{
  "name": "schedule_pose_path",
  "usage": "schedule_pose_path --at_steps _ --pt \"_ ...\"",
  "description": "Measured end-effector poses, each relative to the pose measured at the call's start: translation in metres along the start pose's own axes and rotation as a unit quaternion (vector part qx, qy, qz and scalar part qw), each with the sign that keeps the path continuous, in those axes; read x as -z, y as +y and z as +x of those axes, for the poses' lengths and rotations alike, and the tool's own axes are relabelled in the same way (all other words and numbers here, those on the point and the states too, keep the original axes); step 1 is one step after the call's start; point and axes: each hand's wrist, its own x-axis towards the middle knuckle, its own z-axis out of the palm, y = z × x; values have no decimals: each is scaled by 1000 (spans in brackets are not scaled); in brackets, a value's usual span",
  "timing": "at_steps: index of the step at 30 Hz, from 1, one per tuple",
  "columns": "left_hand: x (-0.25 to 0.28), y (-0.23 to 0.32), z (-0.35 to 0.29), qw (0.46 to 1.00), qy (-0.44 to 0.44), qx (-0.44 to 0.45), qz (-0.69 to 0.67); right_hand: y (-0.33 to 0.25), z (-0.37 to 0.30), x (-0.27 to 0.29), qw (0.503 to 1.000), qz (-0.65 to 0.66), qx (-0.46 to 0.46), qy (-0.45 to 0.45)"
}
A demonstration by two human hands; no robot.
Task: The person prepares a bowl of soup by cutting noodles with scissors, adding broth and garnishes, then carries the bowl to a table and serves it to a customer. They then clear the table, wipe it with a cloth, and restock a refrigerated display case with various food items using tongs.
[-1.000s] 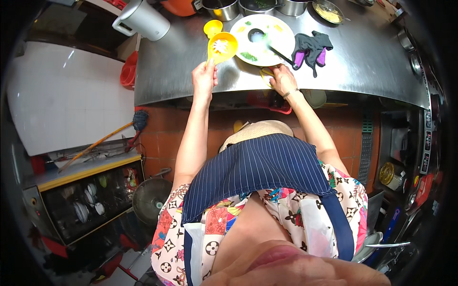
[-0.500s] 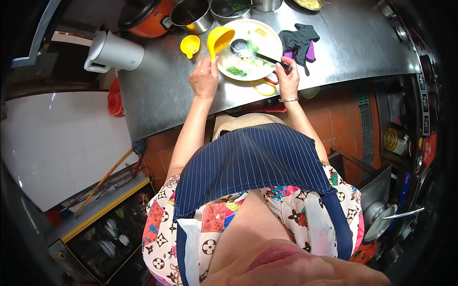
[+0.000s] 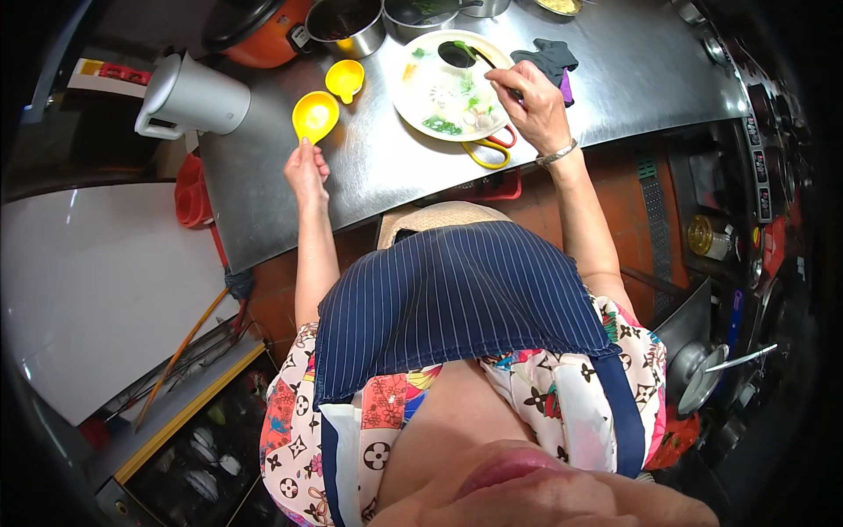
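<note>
My left hand (image 3: 306, 170) grips the handle of a yellow measuring cup (image 3: 314, 114), held over the steel counter (image 3: 369, 167) to the left of the plate. My right hand (image 3: 532, 103) is closed on the handle of a dark ladle (image 3: 457, 53) whose bowl rests at the far rim of a white plate (image 3: 439, 92). The plate holds pale liquid with green leaves and bits of food. A second, smaller yellow cup (image 3: 344, 79) lies on the counter just beyond the first one.
Yellow and red-handled scissors (image 3: 492, 149) poke out from under the plate's near edge. A dark cloth with purple (image 3: 551, 60) lies right of the plate. A grey jug (image 3: 189, 97), an orange cooker (image 3: 263, 31) and metal pots (image 3: 347, 22) stand along the back left.
My left hand carried the yellow cup away from the plate to the left. My right hand stayed on the ladle at the plate. The view shifted, so the counter sits lower in the picture.
</note>
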Motion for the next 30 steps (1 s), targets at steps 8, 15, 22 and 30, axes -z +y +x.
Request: schedule_pose_path --at_steps 8,15,22,30 --pt "23 -25 22 997 43 60 -23 -14 -40 11 996 -10 26 -81" --pt "28 -30 45 996 40 72 -27 5 -60 -6 988 -65 25 -136" --pt "49 -23 66 990 3 118 -78 -7 -38 13 986 -97 77 -113" --pt "33 -32 7 975 -51 166 -137 17 -59 16 994 -80 42 -61"
